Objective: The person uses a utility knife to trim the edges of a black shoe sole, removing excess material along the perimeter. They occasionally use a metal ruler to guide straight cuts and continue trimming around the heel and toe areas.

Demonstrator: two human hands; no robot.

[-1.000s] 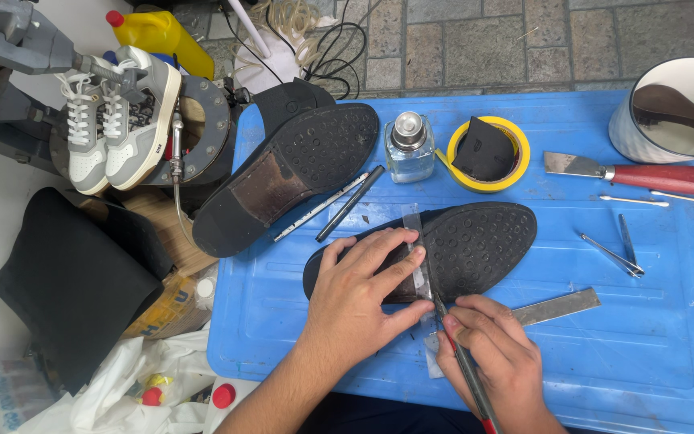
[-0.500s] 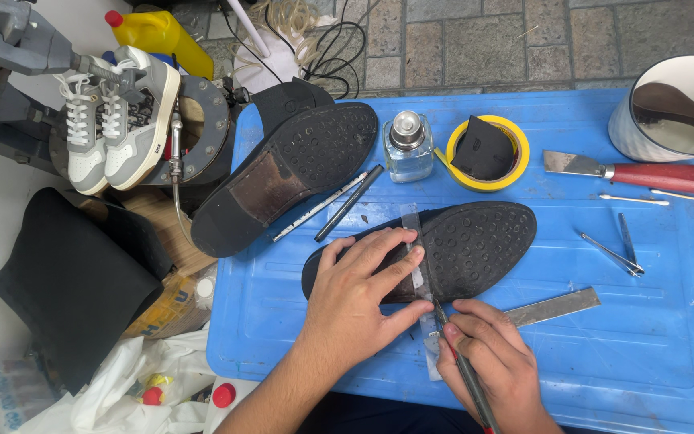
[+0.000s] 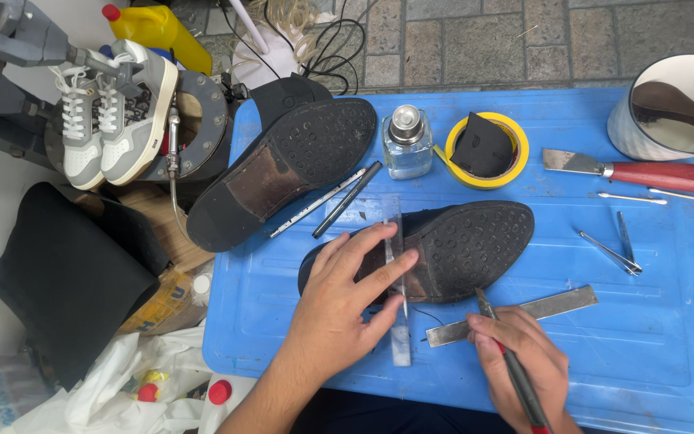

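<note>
A black shoe (image 3: pixel 467 245) lies sole up across a blue plastic tabletop (image 3: pixel 652 345). My left hand (image 3: pixel 343 301) presses a clear plastic ruler (image 3: pixel 399 337) flat across the sole's arch, fingers spread over it. My right hand (image 3: pixel 520 362) grips a dark pen-like tool with a red end (image 3: pixel 516 374), its tip just off the sole's near edge, right of the ruler. A second black shoe (image 3: pixel 283 169) lies sole up at the table's back left.
A metal strip (image 3: pixel 540 309) lies under my right hand. A glass bottle (image 3: pixel 406 141), yellow tape roll (image 3: pixel 483 149), red-handled scraper (image 3: pixel 636 170), tweezers (image 3: pixel 614 247) and white bucket (image 3: pixel 676 104) stand further back. Grey sneakers (image 3: pixel 114 112) hang on a machine at left.
My right hand has drawn the tool away from the ruler's edge, to the right and off the sole. My left hand still holds the ruler down.
</note>
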